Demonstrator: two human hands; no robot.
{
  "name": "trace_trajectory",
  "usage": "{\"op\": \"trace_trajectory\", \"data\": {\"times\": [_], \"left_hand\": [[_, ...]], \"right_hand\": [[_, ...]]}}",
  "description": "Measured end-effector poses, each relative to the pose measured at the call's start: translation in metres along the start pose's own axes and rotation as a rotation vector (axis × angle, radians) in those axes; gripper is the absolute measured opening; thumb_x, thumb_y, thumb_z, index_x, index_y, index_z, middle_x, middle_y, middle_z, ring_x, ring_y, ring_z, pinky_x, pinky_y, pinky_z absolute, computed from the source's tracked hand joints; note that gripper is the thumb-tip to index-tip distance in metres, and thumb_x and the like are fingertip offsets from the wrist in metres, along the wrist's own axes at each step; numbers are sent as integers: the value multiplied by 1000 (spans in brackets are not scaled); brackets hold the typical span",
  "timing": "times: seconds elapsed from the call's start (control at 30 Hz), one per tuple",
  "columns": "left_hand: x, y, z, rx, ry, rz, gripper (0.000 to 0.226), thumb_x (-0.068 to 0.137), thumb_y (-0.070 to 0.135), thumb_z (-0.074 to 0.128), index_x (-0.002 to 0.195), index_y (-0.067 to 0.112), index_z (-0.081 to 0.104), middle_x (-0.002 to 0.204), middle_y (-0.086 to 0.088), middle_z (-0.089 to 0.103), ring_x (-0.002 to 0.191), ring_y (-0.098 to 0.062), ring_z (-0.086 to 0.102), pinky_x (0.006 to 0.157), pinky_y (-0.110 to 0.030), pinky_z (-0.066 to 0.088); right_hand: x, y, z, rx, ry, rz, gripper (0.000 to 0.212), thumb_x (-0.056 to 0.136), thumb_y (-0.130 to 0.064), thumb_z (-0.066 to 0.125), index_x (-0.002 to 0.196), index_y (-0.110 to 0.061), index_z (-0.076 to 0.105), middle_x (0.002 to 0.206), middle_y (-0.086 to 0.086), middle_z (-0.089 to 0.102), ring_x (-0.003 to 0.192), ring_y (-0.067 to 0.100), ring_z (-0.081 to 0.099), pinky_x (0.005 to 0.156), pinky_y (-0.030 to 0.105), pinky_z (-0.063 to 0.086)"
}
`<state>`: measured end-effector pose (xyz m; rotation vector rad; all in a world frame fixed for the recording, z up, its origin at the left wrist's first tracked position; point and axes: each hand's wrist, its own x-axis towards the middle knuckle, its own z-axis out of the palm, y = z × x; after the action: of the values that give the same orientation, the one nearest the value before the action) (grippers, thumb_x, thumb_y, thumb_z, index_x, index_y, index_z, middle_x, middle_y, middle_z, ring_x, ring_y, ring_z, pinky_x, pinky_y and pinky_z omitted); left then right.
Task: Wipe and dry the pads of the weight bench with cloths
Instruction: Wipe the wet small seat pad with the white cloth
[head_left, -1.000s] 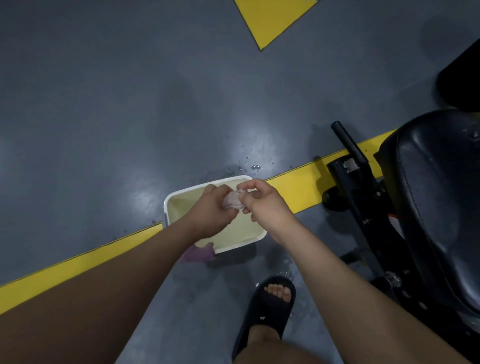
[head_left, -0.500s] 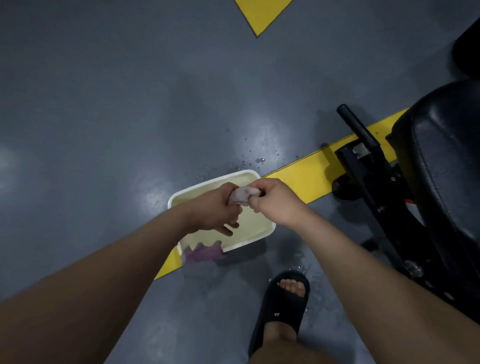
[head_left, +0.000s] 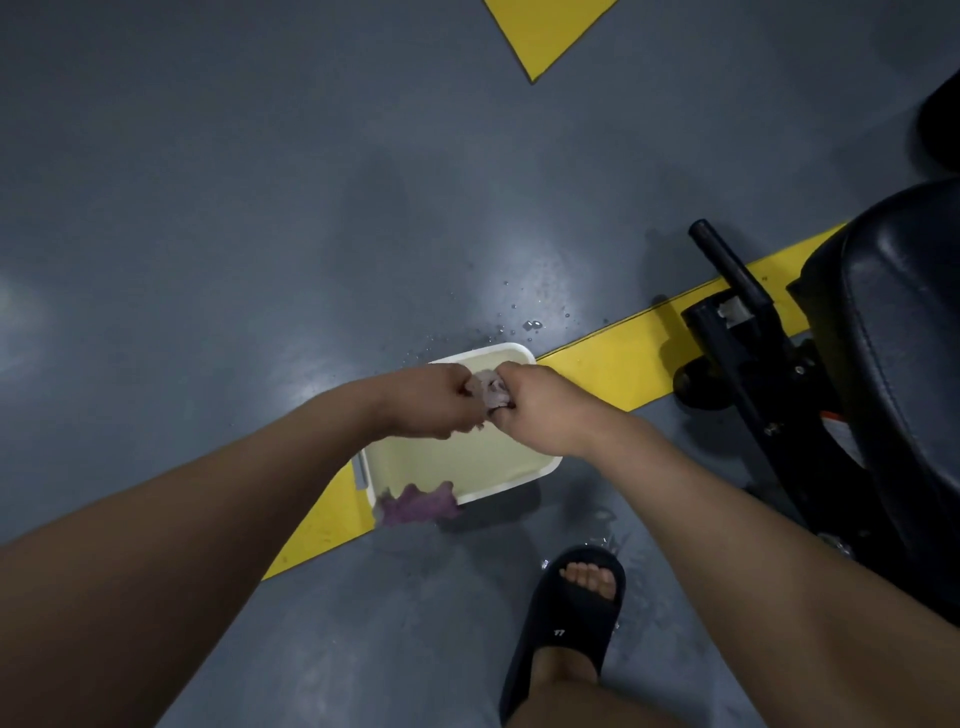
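Observation:
Over a white basin (head_left: 540, 473) on the floor, my left hand (head_left: 428, 400) and my right hand (head_left: 537, 410) both grip a small pale pink cloth (head_left: 491, 392), bunched tight between the fists. The basin holds pale liquid. A purple cloth (head_left: 415, 504) hangs over the basin's near left rim. The weight bench's black pad (head_left: 904, 364) fills the right edge, with its black frame (head_left: 753, 374) and a handle bar (head_left: 727, 265) beside it.
The grey floor carries a yellow stripe (head_left: 613, 364) under the basin and a yellow triangle (head_left: 540, 31) at the top. Water drops (head_left: 532, 325) lie beyond the basin. My foot in a black slide sandal (head_left: 571, 618) stands just near the basin.
My two fists have turned against each other on the pink cloth and closed tighter together. The view has shifted slightly, so the basin and bench sit a little differently in frame.

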<state>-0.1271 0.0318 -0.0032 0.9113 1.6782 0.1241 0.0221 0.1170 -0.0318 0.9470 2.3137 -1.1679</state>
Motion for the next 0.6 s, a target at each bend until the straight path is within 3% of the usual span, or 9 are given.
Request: {"op": "trace_trajectory", "data": {"times": [0.07, 0.13, 0.17, 0.23, 0.3, 0.37, 0.5, 0.6], "left_hand": [[-1, -2, -1, 383, 73, 112, 44, 88, 22, 64, 128, 13, 48, 110, -4, 63, 99, -25, 61, 85, -40, 54], [0, -2, 5, 533, 130, 177, 54, 84, 16, 66, 132, 10, 43, 113, -9, 62, 97, -29, 62, 79, -42, 53], [2, 0, 9, 602, 163, 189, 49, 85, 14, 66, 129, 9, 43, 113, -10, 62, 95, -30, 62, 75, -42, 52], [5, 4, 16, 724, 220, 182, 32, 89, 13, 61, 118, 10, 47, 108, -8, 62, 93, -30, 63, 67, -37, 45], [7, 10, 17, 766, 252, 122, 14, 96, 16, 55, 108, 14, 51, 96, -2, 55, 96, -31, 64, 68, -33, 39], [8, 14, 17, 790, 284, 83, 6, 98, 22, 55, 97, 21, 50, 87, 1, 48, 89, -29, 61, 69, -32, 39], [12, 18, 15, 860, 354, 40, 9, 89, 26, 58, 82, 22, 52, 74, 6, 43, 76, -25, 52, 68, -32, 42], [13, 24, 9, 707, 278, -58, 18, 87, 24, 54, 71, 20, 49, 73, 2, 48, 75, -25, 55, 68, -31, 45]], "right_hand": [[-6, -9, -8, 4, -67, -12, 12, 100, -28, 52, 97, -19, 44, 102, 2, 60, 88, 24, 55, 70, 30, 39], [-10, -18, -14, -15, -156, -45, 7, 103, -28, 51, 102, -21, 48, 100, -2, 57, 88, 20, 51, 62, 18, 36], [-10, -22, -16, -50, -186, -64, 7, 103, -28, 51, 106, -21, 51, 100, -2, 58, 89, 19, 50, 61, 14, 34], [-6, -27, -16, -130, -203, -63, 11, 100, -29, 54, 103, -20, 58, 96, -2, 60, 89, 20, 51, 67, 22, 37], [1, -27, -15, -175, -180, -2, 15, 93, -32, 61, 82, -22, 57, 82, -3, 60, 84, 22, 55, 70, 27, 40], [6, -26, -14, -215, -134, 66, 19, 88, -32, 64, 74, -23, 55, 74, -3, 57, 79, 24, 57, 66, 28, 41], [5, -30, -13, -383, 60, 92, 13, 89, -35, 62, 94, -24, 66, 98, 0, 64, 92, 25, 60, 71, 29, 41], [3, -33, -9, -531, 175, 1, 20, 96, -23, 53, 105, -19, 70, 111, 4, 68, 106, 28, 63, 72, 29, 38]]}}
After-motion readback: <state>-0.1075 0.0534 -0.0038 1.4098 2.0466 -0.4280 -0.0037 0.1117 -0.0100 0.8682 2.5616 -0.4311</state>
